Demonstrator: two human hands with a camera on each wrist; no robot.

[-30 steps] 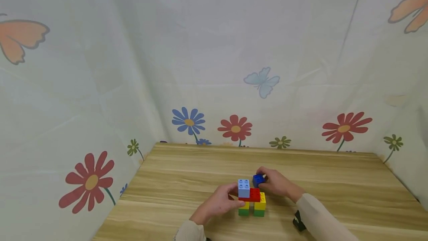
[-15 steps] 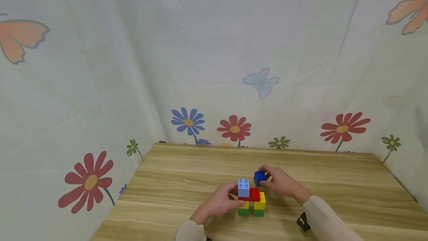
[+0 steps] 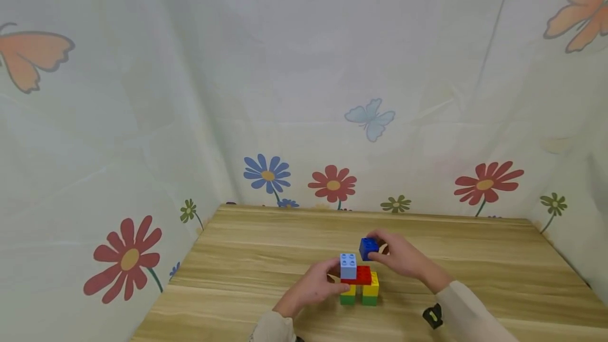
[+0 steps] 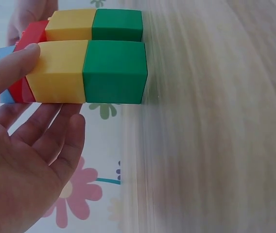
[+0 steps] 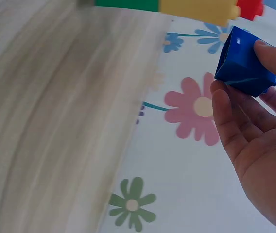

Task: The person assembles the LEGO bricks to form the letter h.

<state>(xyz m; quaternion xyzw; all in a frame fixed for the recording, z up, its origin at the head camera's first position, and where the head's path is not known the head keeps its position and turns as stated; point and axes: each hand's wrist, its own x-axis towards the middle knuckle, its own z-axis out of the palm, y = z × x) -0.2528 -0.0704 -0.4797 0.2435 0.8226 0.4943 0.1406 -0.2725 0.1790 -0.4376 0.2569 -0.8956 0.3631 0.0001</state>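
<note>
A small toy-brick structure stands on the table: two legs, each a green brick (image 4: 114, 73) under a yellow brick (image 4: 59, 73), bridged by a red brick (image 3: 363, 275). On the red brick's left end sits a light blue brick (image 3: 348, 266). My left hand (image 3: 313, 285) grips the structure's left side, thumb at the near face and the other fingers round the back. My right hand (image 3: 401, 257) pinches a dark blue brick (image 3: 369, 248) between thumb and fingers, held up behind and above the red brick, apart from it. In the right wrist view this brick (image 5: 247, 62) is tilted, its hollow underside partly showing.
The wood-grain table (image 3: 266, 247) runs back to a pale curtain (image 3: 304, 67) printed with flowers and butterflies. A small black object (image 3: 433, 316) is at the right forearm's sleeve.
My right hand has lifted the dark blue brick slightly upward, away from the table. My left hand keeps its grip on the structure, which stays in place.
</note>
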